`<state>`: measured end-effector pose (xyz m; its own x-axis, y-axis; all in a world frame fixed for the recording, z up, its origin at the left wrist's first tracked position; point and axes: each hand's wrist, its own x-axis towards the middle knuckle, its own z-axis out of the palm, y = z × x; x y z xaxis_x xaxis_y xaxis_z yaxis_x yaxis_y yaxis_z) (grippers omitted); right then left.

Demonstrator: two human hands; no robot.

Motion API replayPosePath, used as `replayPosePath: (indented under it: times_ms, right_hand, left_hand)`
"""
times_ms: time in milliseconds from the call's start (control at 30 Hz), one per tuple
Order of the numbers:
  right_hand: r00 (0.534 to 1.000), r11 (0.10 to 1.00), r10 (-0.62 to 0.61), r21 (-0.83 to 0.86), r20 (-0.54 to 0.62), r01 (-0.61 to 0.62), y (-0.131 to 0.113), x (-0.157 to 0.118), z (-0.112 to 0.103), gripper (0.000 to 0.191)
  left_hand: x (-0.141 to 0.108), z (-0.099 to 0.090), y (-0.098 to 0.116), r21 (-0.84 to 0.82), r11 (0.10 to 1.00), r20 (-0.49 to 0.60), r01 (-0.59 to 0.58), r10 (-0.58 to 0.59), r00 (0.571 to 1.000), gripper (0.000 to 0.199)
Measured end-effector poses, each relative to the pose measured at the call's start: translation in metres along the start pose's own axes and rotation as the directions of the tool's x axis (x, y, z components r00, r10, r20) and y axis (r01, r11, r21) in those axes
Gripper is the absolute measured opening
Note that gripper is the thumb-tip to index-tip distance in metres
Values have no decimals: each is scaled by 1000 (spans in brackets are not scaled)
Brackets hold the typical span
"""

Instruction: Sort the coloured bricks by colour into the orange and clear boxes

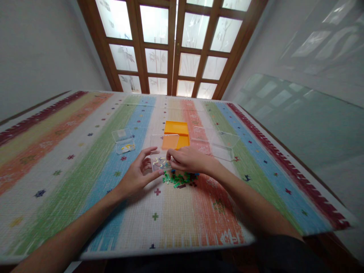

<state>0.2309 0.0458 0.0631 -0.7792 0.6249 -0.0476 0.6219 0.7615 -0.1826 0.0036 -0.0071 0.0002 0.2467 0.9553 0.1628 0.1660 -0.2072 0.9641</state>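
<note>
My left hand [139, 172] holds the left side of a clear plastic box [156, 167], thumb along the near edge and fingers round the far side. Small pale yellow and blue pieces lie in that box, and its clear lid [156, 140] stands open behind it. Over the box's right side is my right hand [184, 159], its thumb and fingertips pinched together; whatever is between them is too small to make out. Just below the hands, a loose pile of green pieces [178, 179] lies on the cloth with some brown pieces [181, 186] and a few blue ones.
An open orange case [176, 127] is behind the hands. Open clear boxes [224, 152] stand to the right. Another clear box [117, 148] with yellow and white pieces is on the left. All rest on a striped tablecloth [142, 227].
</note>
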Motion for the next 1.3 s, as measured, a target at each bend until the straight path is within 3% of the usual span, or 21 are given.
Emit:
replayPosePath:
  times_ms: [333,900,1100,1300]
  right_hand:
    - [988,996,-84,-21,130,88,-10,-1,-7,19]
    - [999,998,-53,-20,-10,52,-2,-2,-7,16]
    - [988,985,-140,114,68,132,0,-4,-8,23]
    - [989,988,-107,122,98,95,-4,-6,-9,33]
  left_hand:
    - [-4,6,2,-44,999,70,-26,29,997,66]
    - [-4,5,0,-39,999,72,-29,31,997,66]
    - [-3,3,-8,-33,999,61,-40,42,997,69]
    - [-2,3,-6,-44,998,48,-35,37,998,68]
